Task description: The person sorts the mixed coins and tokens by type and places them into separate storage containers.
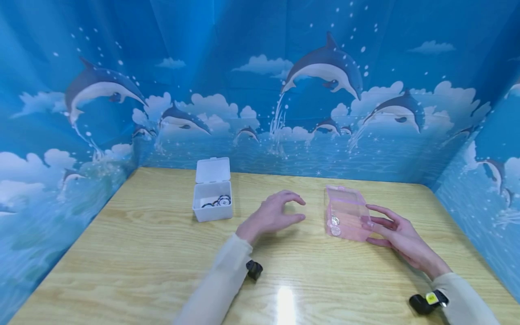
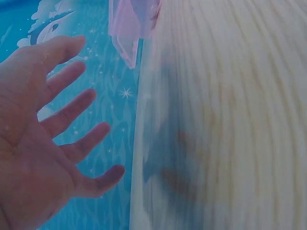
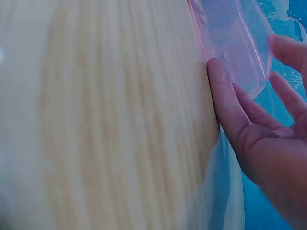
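In the head view, my left hand (image 1: 274,211) is over the table between two boxes, fingers spread and slightly bent, holding nothing. The left wrist view shows its empty palm and parted fingers. To the right lies a see-through pink plastic box (image 1: 352,229), its lid raised at the back. Two small round silvery pieces (image 1: 335,220) are at its left side. My right hand (image 1: 400,234) holds this box by its right end. In the right wrist view the thumb and fingertips touch the pink wall and edge.
A white plastic box (image 1: 212,213) with its lid up stands at the left, holding several small round black-and-white pieces (image 1: 223,201). The wooden table (image 1: 134,253) ends at a blue dolphin-print curtain (image 1: 260,104) behind and at both sides.
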Demonstrator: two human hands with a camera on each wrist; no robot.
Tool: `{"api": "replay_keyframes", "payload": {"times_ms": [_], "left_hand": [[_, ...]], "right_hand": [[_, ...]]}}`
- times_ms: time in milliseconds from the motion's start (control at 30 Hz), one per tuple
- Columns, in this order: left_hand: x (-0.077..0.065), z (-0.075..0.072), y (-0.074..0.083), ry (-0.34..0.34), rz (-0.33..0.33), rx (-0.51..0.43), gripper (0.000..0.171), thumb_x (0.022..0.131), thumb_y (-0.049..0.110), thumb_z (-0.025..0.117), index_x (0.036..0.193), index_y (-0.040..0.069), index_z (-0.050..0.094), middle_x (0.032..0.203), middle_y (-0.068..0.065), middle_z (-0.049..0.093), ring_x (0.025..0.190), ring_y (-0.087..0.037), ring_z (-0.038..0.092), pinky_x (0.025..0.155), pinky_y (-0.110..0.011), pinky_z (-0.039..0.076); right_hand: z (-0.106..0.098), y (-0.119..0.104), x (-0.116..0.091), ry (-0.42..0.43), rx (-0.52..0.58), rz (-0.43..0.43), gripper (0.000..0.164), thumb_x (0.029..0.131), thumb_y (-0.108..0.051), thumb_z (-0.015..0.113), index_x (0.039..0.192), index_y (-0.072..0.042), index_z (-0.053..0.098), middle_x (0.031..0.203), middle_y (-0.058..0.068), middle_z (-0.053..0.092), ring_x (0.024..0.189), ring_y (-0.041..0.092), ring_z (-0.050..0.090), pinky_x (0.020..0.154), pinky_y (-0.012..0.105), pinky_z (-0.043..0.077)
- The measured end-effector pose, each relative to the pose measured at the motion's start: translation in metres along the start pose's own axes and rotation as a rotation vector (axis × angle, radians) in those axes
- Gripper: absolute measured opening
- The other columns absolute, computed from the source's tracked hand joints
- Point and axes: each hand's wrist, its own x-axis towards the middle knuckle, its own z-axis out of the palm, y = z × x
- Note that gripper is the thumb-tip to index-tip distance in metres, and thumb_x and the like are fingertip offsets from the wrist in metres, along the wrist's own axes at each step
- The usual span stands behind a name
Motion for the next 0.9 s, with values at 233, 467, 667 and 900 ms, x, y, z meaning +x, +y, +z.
{"api": "replay_keyframes", "payload": {"times_ms": [233, 467, 667, 900], "left_hand": [[-0.007, -0.008, -0.011, 0.001, -0.005, 0.001, 0.044, 0.095, 0.041, 0.071, 0.135, 0.025, 0.064, 0.152, -0.001, 0.054, 0.143, -0.029, 0.047, 0.119, -0.059, 0.038], [-0.012, -0.018, -0.016, 0.003, -0.032, -0.006, 0.044, 0.095, 0.042, 0.071, 0.136, 0.028, 0.063, 0.154, -0.002, 0.052, 0.146, -0.031, 0.044, 0.122, -0.06, 0.033], [-0.014, -0.026, -0.024, 0.021, -0.073, -0.014, 0.044, 0.094, 0.04, 0.072, 0.136, 0.028, 0.062, 0.156, -0.001, 0.05, 0.148, -0.032, 0.04, 0.123, -0.06, 0.031], [-0.02, -0.034, -0.036, 0.046, -0.077, -0.038, 0.044, 0.094, 0.038, 0.073, 0.134, 0.025, 0.064, 0.153, -0.003, 0.053, 0.145, -0.031, 0.044, 0.121, -0.058, 0.036]], "right_hand": [[0.0, -0.001, 0.0, 0.003, 0.015, 0.004, 0.062, 0.104, -0.014, 0.061, 0.159, -0.013, 0.031, 0.126, -0.013, 0.07, 0.114, 0.003, 0.068, 0.089, 0.035, 0.064], [0.0, -0.001, 0.0, -0.004, 0.026, -0.001, 0.062, 0.104, -0.013, 0.06, 0.159, -0.014, 0.032, 0.126, -0.013, 0.07, 0.114, 0.003, 0.069, 0.088, 0.034, 0.064], [0.0, 0.0, 0.0, -0.011, 0.043, -0.011, 0.061, 0.104, -0.012, 0.059, 0.159, -0.014, 0.032, 0.127, -0.012, 0.07, 0.114, 0.003, 0.069, 0.088, 0.034, 0.064], [0.0, 0.001, 0.0, -0.012, 0.044, -0.019, 0.061, 0.104, -0.012, 0.059, 0.159, -0.013, 0.032, 0.126, -0.012, 0.07, 0.114, 0.003, 0.069, 0.088, 0.035, 0.064]]}}
